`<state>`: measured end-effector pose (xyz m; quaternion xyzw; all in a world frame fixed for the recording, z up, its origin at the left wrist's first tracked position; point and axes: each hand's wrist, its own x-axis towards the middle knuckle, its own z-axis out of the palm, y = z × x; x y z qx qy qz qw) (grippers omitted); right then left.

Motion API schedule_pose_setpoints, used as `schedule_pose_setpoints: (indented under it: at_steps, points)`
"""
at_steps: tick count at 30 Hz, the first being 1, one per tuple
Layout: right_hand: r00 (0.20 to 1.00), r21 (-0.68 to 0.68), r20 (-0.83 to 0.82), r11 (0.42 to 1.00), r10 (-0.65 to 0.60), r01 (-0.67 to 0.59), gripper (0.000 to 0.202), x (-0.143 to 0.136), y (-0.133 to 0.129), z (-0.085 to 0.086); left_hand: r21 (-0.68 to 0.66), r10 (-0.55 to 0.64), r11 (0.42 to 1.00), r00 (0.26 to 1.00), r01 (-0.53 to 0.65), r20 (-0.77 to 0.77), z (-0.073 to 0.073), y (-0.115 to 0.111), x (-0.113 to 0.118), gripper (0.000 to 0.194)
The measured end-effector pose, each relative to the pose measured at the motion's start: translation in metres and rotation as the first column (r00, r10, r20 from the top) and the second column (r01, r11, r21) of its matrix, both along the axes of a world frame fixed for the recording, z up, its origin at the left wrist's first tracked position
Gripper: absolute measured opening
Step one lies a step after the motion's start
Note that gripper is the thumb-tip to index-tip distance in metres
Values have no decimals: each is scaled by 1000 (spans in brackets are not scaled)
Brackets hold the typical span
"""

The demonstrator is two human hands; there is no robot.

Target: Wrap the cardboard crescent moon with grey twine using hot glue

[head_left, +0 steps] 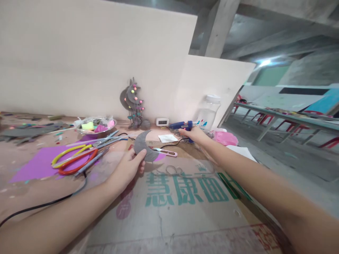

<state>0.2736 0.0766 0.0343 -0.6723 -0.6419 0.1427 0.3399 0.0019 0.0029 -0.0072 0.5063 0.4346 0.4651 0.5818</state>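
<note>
Head view, my only feed: in my left hand (132, 165) I have a grey crescent (143, 141) pinched near its lower edge, thumb on the near face, fingers curled behind; it is held up over the bench (16, 199), short of the utility knife (171, 153). My right hand (197, 137) is at the blue glue gun (178, 125), fingers against its body; I cannot tell how firmly they close round the grip. Progress, my reading: the crescent is cut to shape and its face looks fully covered in grey, so shaping appears done. No coloured balls show on it, whereas the decorated crescent piece (131, 97) by the wall carries many; gluing and trimming look to be left. No glue visible on the crescent. Pose: left forearm enters from lower left, angled inward, wrist low; right arm stretches farther forward from lower right, nearly straight, hand just in front of the water bottle (205, 115). Hands well apart.
</note>
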Motion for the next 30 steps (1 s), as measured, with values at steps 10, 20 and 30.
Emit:
schedule_pose_setpoints:
  at_steps: [10, 20, 30]
  points:
    - [970, -40, 240, 999, 31, -22, 34, 4, 18, -21, -20, -8, 1000, 998, 9, 55, 6, -2, 1, 28]
    - [928, 188, 368, 974, 48, -125, 28, -9, -76, -2, -33, -28, 999, 994, 31, 109, 1, 0, -2, 24]
    - [632, 32, 549, 743, 546, -669, 24, -95, -121, -25, 84, -41, 995, 999, 44, -31, 4, 0, -3, 20]
